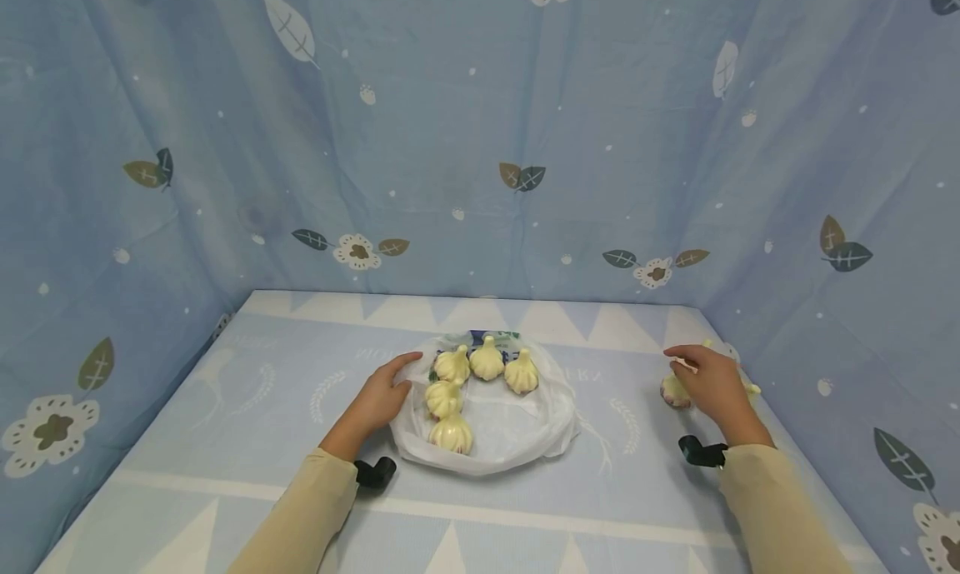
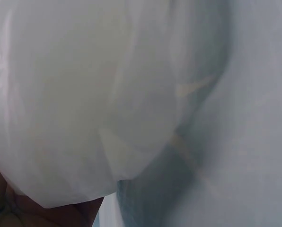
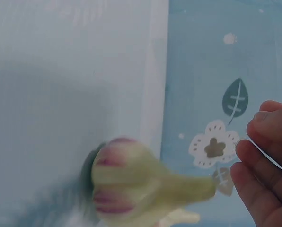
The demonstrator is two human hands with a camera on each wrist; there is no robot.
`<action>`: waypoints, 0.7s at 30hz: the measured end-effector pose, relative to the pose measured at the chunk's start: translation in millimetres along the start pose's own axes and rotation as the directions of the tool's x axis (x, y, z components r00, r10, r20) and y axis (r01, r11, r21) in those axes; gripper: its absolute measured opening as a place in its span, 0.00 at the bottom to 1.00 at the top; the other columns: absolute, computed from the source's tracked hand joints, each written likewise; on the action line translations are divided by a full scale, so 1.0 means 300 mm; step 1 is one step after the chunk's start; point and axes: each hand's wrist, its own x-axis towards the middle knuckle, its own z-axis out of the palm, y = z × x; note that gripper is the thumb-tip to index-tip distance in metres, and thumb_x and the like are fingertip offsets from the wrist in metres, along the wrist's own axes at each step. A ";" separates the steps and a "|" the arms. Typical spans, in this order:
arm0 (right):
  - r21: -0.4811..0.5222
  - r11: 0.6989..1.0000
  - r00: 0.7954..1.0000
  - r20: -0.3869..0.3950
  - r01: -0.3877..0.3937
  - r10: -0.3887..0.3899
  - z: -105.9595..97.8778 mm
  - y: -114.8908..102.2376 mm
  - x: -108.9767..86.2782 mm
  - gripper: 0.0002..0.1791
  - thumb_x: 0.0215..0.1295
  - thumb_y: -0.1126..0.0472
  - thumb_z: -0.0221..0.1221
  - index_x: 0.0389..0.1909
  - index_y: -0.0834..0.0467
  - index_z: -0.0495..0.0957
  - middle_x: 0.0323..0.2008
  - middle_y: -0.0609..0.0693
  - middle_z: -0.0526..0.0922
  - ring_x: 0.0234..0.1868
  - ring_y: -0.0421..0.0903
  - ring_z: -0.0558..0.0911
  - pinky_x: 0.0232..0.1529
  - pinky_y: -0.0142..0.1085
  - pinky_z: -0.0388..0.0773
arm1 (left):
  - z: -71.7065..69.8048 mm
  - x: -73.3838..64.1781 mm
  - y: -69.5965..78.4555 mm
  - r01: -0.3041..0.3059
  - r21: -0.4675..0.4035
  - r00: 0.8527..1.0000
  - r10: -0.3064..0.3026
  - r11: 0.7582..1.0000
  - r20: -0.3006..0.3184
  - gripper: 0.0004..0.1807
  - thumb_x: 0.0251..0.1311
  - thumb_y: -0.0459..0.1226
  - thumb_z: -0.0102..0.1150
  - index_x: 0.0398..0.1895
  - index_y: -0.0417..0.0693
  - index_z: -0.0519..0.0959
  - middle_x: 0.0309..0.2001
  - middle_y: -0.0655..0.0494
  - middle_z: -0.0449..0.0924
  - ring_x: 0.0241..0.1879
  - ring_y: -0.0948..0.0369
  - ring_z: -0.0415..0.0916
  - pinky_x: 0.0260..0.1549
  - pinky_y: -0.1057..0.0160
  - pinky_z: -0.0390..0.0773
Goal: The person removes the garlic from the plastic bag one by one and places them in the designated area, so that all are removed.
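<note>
Five garlic bulbs sit inside the white plastic bag, bunched in a bent line along its far and left sides, so its near and right floor lies bare. The bag is spread wide and low on the patterned tabletop, its mouth upward, which lets me see every bulb in it. My left hand is at its left rim, thumb and forefinger parted; I judge that it is there to steady the film, which looks light enough to slide or sag by itself. From the left wrist the cloudy plastic hides most of my fingers, so I cannot tell whether they pinch the edge or merely rest against it.

Well apart, by the table's right edge, my right hand hangs over more garlic, with one loose bulb showing beneath my fingers and other stems poking out beyond; how many lie there I cannot tell. That hand grasps nothing: seen from its wrist, the fingers are relaxed and slightly bent, apart from a purple-streaked bulb whose stem points toward them. A stem turned that way would, I think, make a handy place to take hold, being narrower than the round body.
</note>
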 end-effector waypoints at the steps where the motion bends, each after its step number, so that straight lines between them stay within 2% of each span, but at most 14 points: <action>1: 0.000 1.000 1.000 0.000 0.013 -0.013 0.002 -0.012 0.004 0.16 0.69 0.63 0.55 0.55 0.60 0.78 0.57 0.66 0.77 0.56 0.67 0.75 0.51 0.61 0.75 | 0.000 0.000 0.000 -0.001 -0.001 1.000 0.001 1.000 0.001 0.29 0.69 0.32 0.43 0.72 0.58 0.62 0.75 0.44 0.56 0.75 0.44 0.49 0.71 0.39 0.53; 13: 0.021 0.989 0.989 0.008 0.147 -0.147 0.061 -0.166 0.041 0.14 0.67 0.63 0.58 0.52 0.58 0.81 0.56 0.62 0.80 0.55 0.64 0.78 0.54 0.60 0.75 | -0.010 -0.002 0.005 -0.004 -0.004 1.000 0.004 1.000 0.002 0.29 0.70 0.31 0.43 0.73 0.58 0.61 0.75 0.44 0.55 0.75 0.44 0.50 0.70 0.39 0.54; 21: 0.051 0.969 0.969 -0.043 0.244 -0.241 0.136 -0.222 0.061 0.13 0.63 0.63 0.62 0.48 0.57 0.83 0.51 0.59 0.83 0.50 0.61 0.82 0.50 0.56 0.79 | -0.009 -0.001 0.002 -0.004 -0.010 1.000 0.004 1.000 0.009 0.29 0.70 0.31 0.43 0.73 0.58 0.61 0.75 0.44 0.55 0.75 0.44 0.50 0.70 0.39 0.55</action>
